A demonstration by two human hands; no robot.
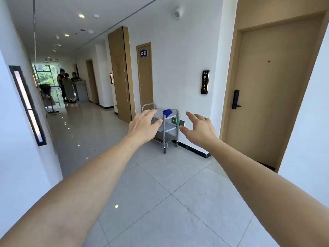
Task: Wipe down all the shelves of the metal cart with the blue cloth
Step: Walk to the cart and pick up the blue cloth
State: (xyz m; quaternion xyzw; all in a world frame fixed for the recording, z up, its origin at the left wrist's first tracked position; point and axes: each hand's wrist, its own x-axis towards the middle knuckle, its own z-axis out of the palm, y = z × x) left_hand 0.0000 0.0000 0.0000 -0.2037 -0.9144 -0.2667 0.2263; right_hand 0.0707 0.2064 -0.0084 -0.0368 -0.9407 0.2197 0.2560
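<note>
1. Reaching forward, the left hand (142, 126) and right hand (199, 128) are spreading wide, holding nothing.
2. Beyond and between both hands, the blue cloth (167, 112) is lying on the metal cart (169, 130), well apart from them.

Blue cloth (167, 112), silver metal cart (168, 130), pale grey floor tiles (170, 193), tan door (270, 90)
</note>
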